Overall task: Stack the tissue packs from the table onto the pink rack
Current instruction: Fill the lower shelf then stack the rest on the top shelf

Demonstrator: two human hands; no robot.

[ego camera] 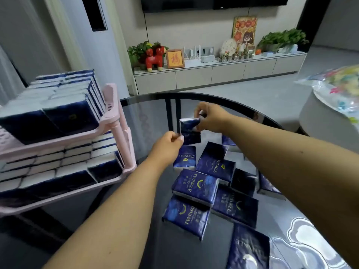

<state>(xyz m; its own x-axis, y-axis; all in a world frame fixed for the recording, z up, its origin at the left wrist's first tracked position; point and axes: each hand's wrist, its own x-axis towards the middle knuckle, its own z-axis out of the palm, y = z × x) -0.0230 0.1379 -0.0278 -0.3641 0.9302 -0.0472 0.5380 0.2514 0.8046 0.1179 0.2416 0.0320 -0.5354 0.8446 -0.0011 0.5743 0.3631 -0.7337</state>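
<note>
Table (223, 105): round, dark glass top; carries all loose stock.

Pink rack (116, 121): stands at the table's left edge, two tiers in view, both packed with upright navy-and-white tissue packs; the upper tier looks nearly full up to its near right corner post.

Loose packs (196, 186): about nine or ten navy packs lying flat and overlapping, from the table's centre toward its near right edge.

Right hand (210, 118): fingers curled round the top of the held pack (189, 131), lifted above the table's centre.

Left hand (167, 143): thumb and fingertips pinch the held pack's lower left corner.

Held pack: upright between both hands, clear of the heap, well apart from the rack.

Handling note (judgement): the step is carrying this pack to the rack. Turn it edge-on to match the standing rows, take it over the rim rather than against the post, and seat it snug beside its neighbours so the row stays square.
</note>
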